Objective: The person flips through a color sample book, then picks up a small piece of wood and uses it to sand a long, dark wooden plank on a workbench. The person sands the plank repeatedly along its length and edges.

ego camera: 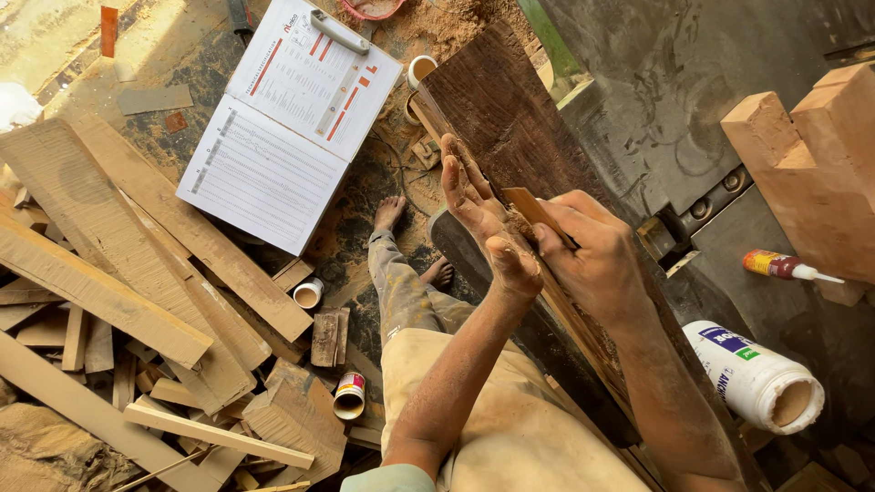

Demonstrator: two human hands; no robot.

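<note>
A long dark wooden plank (510, 118) leans from the top middle down toward my lap, along the edge of a dark metal machine table (674, 109). My left hand (478, 214) lies flat against the plank's left edge with its fingers stretched out and dusty. My right hand (592, 251) is closed on a small thin piece of wood (533, 211), pressing it against the plank's edge next to the left hand. My bare feet and dusty trousers show below, over a sawdust floor.
Several planks and offcuts (137, 273) pile up at the left. An open clipboard with printed sheets (287, 118) lies on the floor. On the machine table lie a white glue jar (752, 375), a small glue bottle (779, 265) and reddish wood blocks (811, 173). Small tins (349, 394) stand about.
</note>
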